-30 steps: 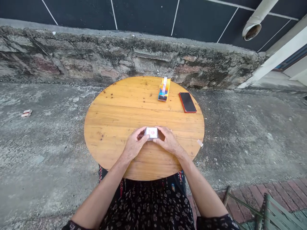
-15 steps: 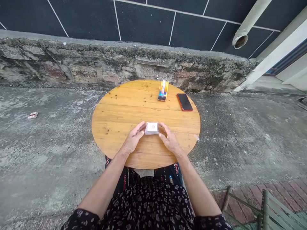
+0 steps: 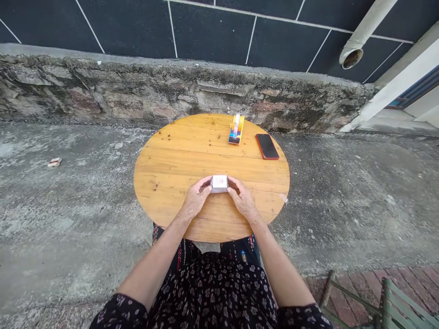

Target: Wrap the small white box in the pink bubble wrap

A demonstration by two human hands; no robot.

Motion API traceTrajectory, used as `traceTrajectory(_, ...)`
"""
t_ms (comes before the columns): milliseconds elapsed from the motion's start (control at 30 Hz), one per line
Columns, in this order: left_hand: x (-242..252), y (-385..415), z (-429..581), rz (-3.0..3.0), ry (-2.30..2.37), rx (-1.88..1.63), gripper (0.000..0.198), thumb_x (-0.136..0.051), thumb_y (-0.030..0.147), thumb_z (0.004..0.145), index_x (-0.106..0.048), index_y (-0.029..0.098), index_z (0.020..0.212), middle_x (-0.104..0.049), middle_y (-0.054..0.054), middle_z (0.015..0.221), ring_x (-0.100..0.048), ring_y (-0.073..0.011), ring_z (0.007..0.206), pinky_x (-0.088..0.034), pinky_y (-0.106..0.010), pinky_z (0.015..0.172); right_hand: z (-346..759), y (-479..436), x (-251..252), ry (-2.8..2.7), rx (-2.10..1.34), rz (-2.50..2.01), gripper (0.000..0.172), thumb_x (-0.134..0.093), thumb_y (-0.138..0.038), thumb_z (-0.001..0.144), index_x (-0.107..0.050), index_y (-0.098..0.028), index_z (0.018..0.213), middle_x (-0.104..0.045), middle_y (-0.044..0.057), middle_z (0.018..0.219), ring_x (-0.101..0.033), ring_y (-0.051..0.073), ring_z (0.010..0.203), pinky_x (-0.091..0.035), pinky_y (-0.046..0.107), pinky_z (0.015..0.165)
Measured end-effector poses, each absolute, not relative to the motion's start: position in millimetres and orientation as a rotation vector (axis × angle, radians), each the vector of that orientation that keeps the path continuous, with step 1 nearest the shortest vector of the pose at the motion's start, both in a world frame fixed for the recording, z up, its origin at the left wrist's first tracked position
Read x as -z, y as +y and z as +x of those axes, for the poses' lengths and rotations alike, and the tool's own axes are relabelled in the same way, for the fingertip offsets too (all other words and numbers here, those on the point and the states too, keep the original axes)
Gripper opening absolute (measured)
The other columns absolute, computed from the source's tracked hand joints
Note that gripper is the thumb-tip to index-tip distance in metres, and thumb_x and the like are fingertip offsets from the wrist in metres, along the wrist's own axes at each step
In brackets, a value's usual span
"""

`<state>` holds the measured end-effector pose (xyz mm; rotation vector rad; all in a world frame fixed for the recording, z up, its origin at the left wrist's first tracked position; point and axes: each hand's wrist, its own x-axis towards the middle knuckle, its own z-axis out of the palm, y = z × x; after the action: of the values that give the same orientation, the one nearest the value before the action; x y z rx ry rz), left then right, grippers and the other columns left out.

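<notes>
A small, pale rectangular packet [image 3: 219,183], white on top with a faint print and a lilac-tinged side, rests on the round wooden table [image 3: 168,169] in front of me. My left hand [image 3: 196,198] is closed against its left end, thumb near the front and fingers at the back corner. At the opposite end, my right hand [image 3: 243,198] grips it in the same way. The packet's short ends are partly covered by my fingers.
Toward the table's far side stands a yellow and blue tape dispenser [image 3: 236,131]. Right of it lies a red-edged phone [image 3: 267,146]. A bit of clear tape [image 3: 284,198] clings to the right rim. A green slatted chair [image 3: 404,304] is at lower right; a stone wall base [image 3: 137,98] runs behind.
Both hands have closed in on the packet's ends, the left one moving rightward to touch it. The whole view has shifted slightly; dispenser and phone stay in place on the table.
</notes>
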<state>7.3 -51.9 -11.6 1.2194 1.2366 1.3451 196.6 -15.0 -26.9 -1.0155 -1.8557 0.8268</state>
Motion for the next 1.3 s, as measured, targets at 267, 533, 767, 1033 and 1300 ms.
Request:
traceTrajectory(267, 13, -76, -4, 1.296, 1.536, -1.259, 0.043, -0.061, 0.031, 0.08, -0.06, 0.014, 0.119, -0.065, -0.012, 0.114, -0.065, -0.0211, 0.093, -0.055, -0.038, 0.083, 204, -16, 22, -1.9, -0.891, -1.024, 0.062, -0.056, -0.017, 0.08, -0.042, -0.025, 0.14, -0.048, 0.009, 0.142, -0.045, 0.024, 0.131, -0.044, 0.043, 0.103)
traceTrajectory(533, 17, -56, 9, 1.21, 1.397, -1.284, 0.041, -0.06, 0.026, 0.077, -0.062, 0.015, 0.116, -0.066, -0.009, 0.112, -0.066, -0.0155, 0.078, -0.06, -0.03, 0.066, 201, -4, 15, -2.012, -0.94, -1.042, 0.061, -0.056, -0.017, 0.08, -0.045, -0.023, 0.14, -0.054, 0.01, 0.138, -0.049, 0.025, 0.128, -0.037, 0.047, 0.109)
traceTrajectory(767, 15, -52, 11, 1.186, 1.404, -1.259, 0.034, -0.06, 0.029, 0.077, -0.066, 0.012, 0.106, -0.067, -0.009, 0.103, -0.066, -0.0175, 0.08, -0.06, -0.029, 0.063, 201, -3, 17, -1.992, -0.971, -1.046, 0.057, -0.057, -0.017, 0.081, -0.048, -0.024, 0.137, -0.057, 0.009, 0.135, -0.053, 0.025, 0.124, -0.04, 0.049, 0.107)
traceTrajectory(1033, 10, -64, 8, 1.156, 1.46, -1.258, 0.044, -0.061, 0.028, 0.077, -0.059, 0.013, 0.119, -0.066, -0.01, 0.109, -0.063, -0.0146, 0.073, -0.056, -0.029, 0.063, 204, -10, 13, -1.981, -0.949, -1.023, 0.06, -0.059, -0.018, 0.081, -0.046, -0.024, 0.138, -0.055, 0.009, 0.136, -0.051, 0.025, 0.126, -0.041, 0.046, 0.106)
traceTrajectory(1300, 12, -60, 7, 1.167, 1.479, -1.263, 0.06, -0.057, 0.027, 0.078, -0.046, 0.013, 0.136, -0.066, -0.012, 0.108, -0.061, -0.013, 0.065, -0.047, -0.023, 0.048, 204, -13, 14, -1.981, -0.9, -1.024, 0.062, -0.06, -0.019, 0.081, -0.043, -0.024, 0.14, -0.053, 0.009, 0.139, -0.049, 0.026, 0.128, -0.037, 0.048, 0.108)
